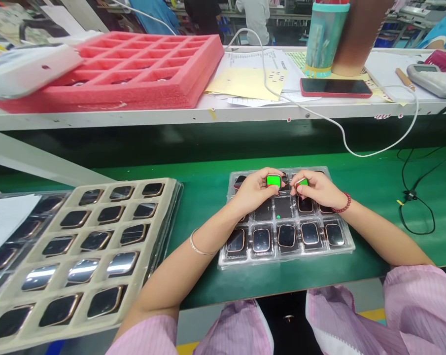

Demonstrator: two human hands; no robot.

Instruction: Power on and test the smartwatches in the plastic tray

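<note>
Above a clear plastic tray [287, 257] on the green mat, my left hand [253, 190] grips a smartwatch [273, 181] without a strap, its screen lit bright green. Close beside it, my right hand [316, 187] pinches a second smartwatch [302, 183], also glowing green and partly covered by the fingers. Dark-screened watches fill the tray's front row, among them one watch [286, 235] near the middle. Behind that row, two pockets [283, 207] hold no watch, and a small green dot shows in one. My hands hide part of the back rows.
To the left, a cream tray [154, 231] carries rows of dark watches, beside another tray under white paper [8, 222]. A shelf ahead holds a pink foam tray [193, 93], a phone [335, 88], a teal cup [324, 42] and papers. A white cable [341, 125] droops over its edge.
</note>
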